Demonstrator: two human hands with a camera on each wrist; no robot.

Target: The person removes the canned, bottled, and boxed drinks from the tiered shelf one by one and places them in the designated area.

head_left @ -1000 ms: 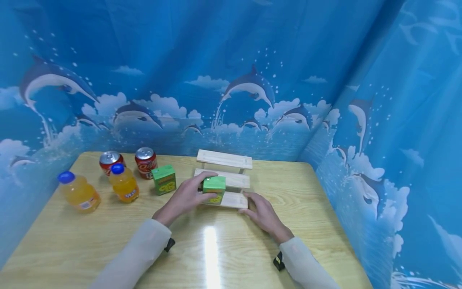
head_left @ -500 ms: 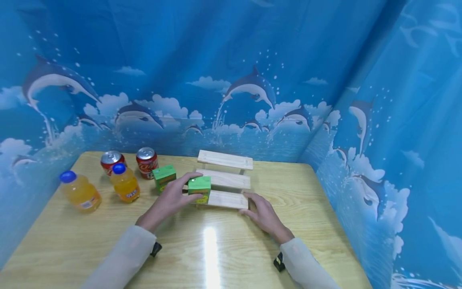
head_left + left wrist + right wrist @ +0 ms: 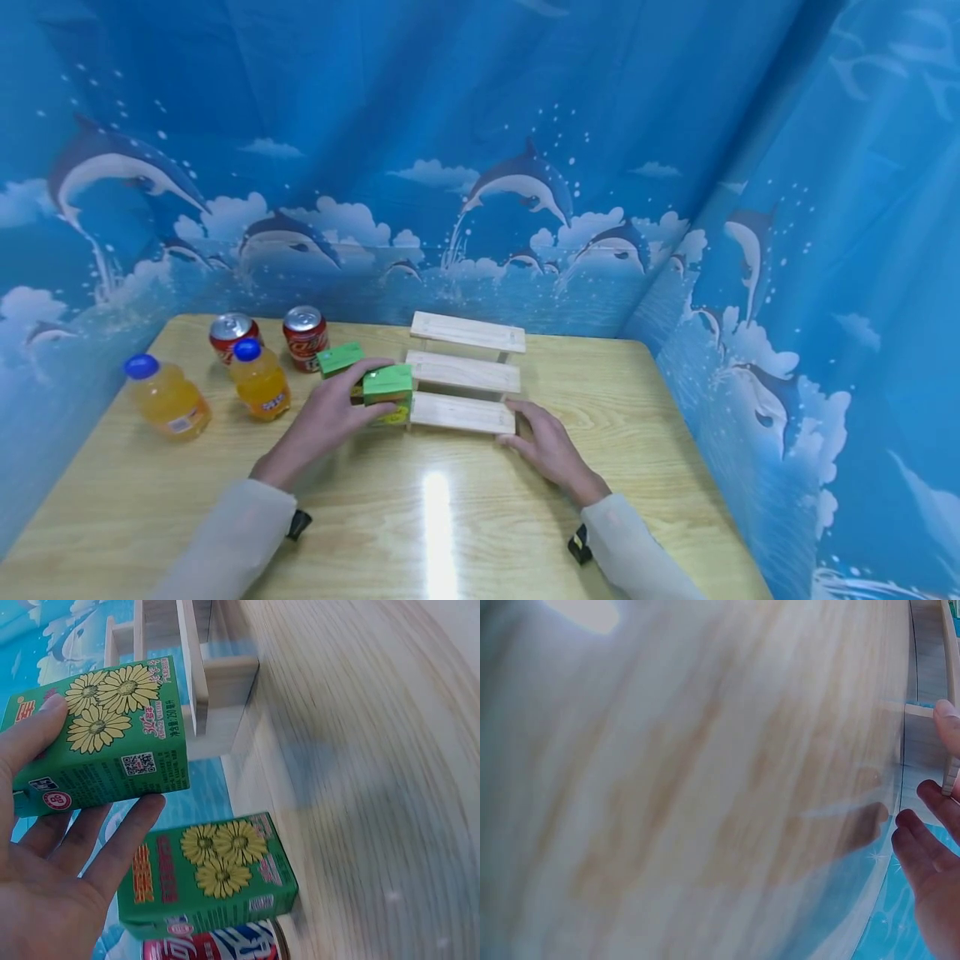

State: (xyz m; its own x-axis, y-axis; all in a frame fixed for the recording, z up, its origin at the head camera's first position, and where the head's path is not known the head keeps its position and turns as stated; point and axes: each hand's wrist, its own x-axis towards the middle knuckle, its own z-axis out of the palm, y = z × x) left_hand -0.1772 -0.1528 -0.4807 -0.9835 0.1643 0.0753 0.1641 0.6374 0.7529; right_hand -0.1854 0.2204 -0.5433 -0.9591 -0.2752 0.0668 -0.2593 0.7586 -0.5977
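Note:
My left hand (image 3: pixel 321 421) grips a green drink carton (image 3: pixel 387 382) between thumb and fingers. It holds the carton just left of the lowest step of a small three-tier wooden rack (image 3: pixel 463 413). Yellow flowers cover the carton's side in the left wrist view, and its base appears raised off the table. Partly behind that hand stands a second, matching carton (image 3: pixel 340 357). At the rack's other end, my right hand (image 3: pixel 546 446) pinches the right edge of the lowest step. Thumb and index finger (image 3: pixel 936 796) sit on either side of the board in the right wrist view.
Two red soda cans (image 3: pixel 305 340) stand at the back left of the wooden table (image 3: pixel 600 400). In front of them are two orange drink bottles (image 3: pixel 258 382) with blue caps. A blue dolphin curtain (image 3: pixel 480 125) borders the back and sides.
My left hand has carried the green drink carton leftward, from over the rack's lowest step to beyond its left end. The right hand and the rack stay in place.

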